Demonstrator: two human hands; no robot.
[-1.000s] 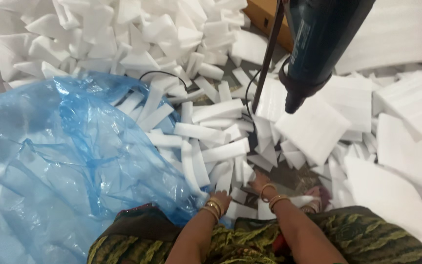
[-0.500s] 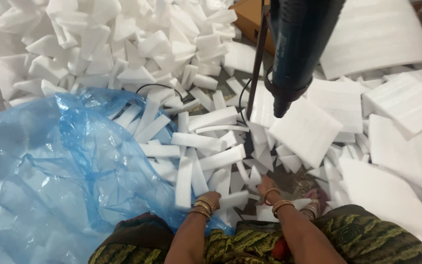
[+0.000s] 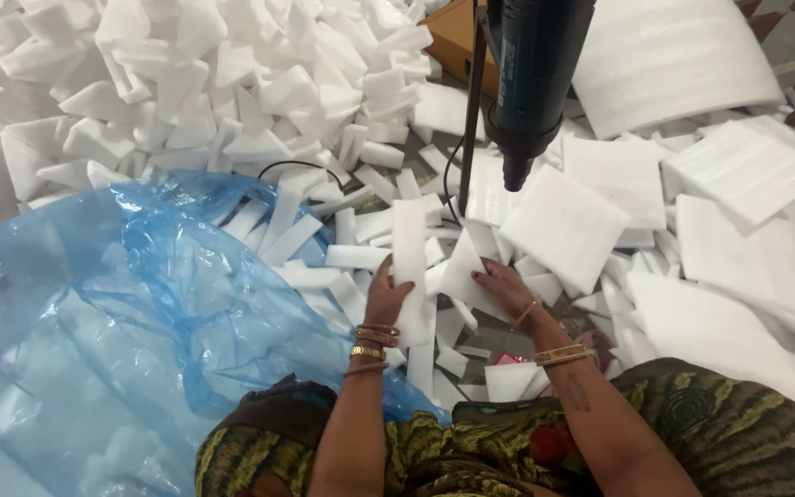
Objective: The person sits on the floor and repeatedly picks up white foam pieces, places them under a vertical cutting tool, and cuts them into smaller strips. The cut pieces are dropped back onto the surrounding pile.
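Note:
My left hand (image 3: 386, 296) grips a long white foam strip (image 3: 409, 248) that stands on end in front of me. My right hand (image 3: 502, 283) rests on a flat white foam piece (image 3: 463, 267) just to the right of it, fingers curled over its edge. Both pieces lie on a heap of loose white foam strips (image 3: 361, 258). A dark blue-green heat tool (image 3: 534, 74) hangs nozzle down on a stand above and beyond my right hand.
A large blue plastic bag (image 3: 94, 331) holding foam pieces spreads at the left. A big pile of foam offcuts (image 3: 186, 83) fills the back. Square foam sheets (image 3: 563, 225) and a rolled foam sheet (image 3: 674, 55) lie at right. A black cable (image 3: 301, 166) crosses the pile.
Both hands have reached forward from my lap into the foam heap. The left has taken hold of a long strip and the right a flat piece. The view has tilted upward.

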